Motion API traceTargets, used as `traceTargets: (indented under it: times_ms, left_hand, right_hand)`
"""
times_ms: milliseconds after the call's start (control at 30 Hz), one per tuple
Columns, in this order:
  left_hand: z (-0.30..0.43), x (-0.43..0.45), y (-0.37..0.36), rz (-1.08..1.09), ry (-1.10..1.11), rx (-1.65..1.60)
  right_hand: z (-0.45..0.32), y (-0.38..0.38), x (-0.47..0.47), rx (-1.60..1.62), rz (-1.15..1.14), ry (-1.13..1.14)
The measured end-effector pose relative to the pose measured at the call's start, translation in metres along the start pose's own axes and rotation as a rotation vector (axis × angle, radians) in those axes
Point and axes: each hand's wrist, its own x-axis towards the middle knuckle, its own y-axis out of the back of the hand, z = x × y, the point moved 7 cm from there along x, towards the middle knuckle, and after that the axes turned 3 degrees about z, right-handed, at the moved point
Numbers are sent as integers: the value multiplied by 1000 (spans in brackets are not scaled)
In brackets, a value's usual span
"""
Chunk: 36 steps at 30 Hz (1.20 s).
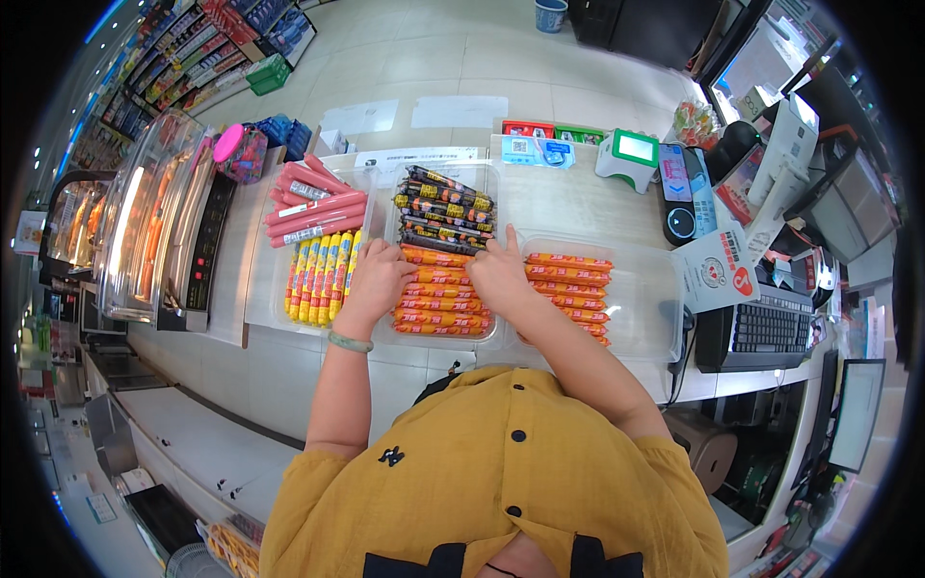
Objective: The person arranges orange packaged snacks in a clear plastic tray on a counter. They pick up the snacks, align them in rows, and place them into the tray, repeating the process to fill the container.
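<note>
Three clear plastic bins stand side by side on the counter. My left hand (379, 280) and my right hand (498, 276) meet the two ends of an orange-wrapped sausage (441, 276) near the top of the orange stack in the middle bin (498, 318). Black-wrapped sausages (444, 206) lie above that stack. In the left bin (278, 307), pink-wrapped sausages (318, 209) lie above upright rows of yellow-wrapped sausages (321, 278). More orange-wrapped sausages (571, 289) fill the left part of the right bin (678, 311). My fingers partly hide the sausage ends.
A glass-covered sausage roller grill (148, 231) and a pink-lidded jar (242, 152) stand at the left. To the right are a green-and-white payment device (629, 159), a phone (676, 173), a paper card (715, 267) and a black keyboard (769, 325).
</note>
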Motion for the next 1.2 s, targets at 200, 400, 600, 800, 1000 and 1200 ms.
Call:
traceTargets:
  times_ms: [200,400,600,800,1000,1200]
  left_hand:
    - [12,5,7,27,-53,111]
    - [62,21,28,129,-52,-38]
    - [127,33,16,180,-236,-186]
    - [182,41,-14,91,-409,-244]
    - [217,45,-58,-65,-522,-159]
    - [221,50,-101,-234,-528,42]
  right_hand:
    - [-5,18,-9,0,124,48]
    - [-3,48,-35,51,318,54]
    - [26,74,-88,50,499,-34]
    - [95,72,-160,103,525,-280]
    - [132,57,-196,25,256,-408]
    - [142,30,-200,-7,78,-436]
